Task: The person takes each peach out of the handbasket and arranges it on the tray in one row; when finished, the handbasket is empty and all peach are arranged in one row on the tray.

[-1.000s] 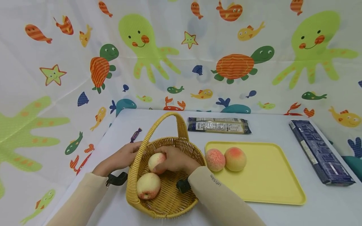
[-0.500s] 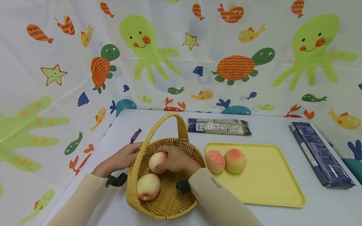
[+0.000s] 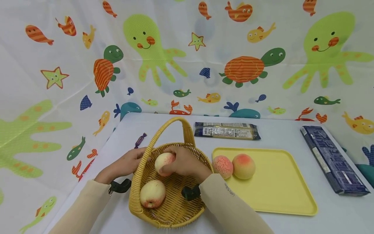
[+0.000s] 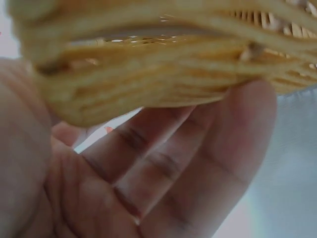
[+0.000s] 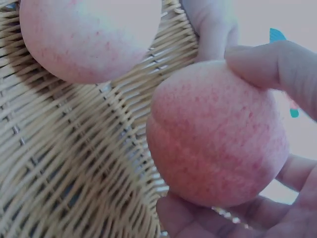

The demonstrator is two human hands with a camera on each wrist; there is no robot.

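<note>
In the head view my right hand reaches into a yellow wicker basket and grips a pink-and-cream peach. The right wrist view shows this peach between the thumb on one side and the fingers on the other. A second peach lies in the basket, nearer the front left. My left hand holds the basket's left side, partly behind the handle. In the left wrist view its fingers bend against the woven basket wall.
On the right, a yellow tray carries a speckled pink peach and a yellow-red peach. Flat dark packets lie behind it. A long blue pack lies far right. A small wrapped candy is behind the left hand.
My right hand has lifted the peach slightly, up and a little to the right in the basket. The left hand stays on the basket's side.
</note>
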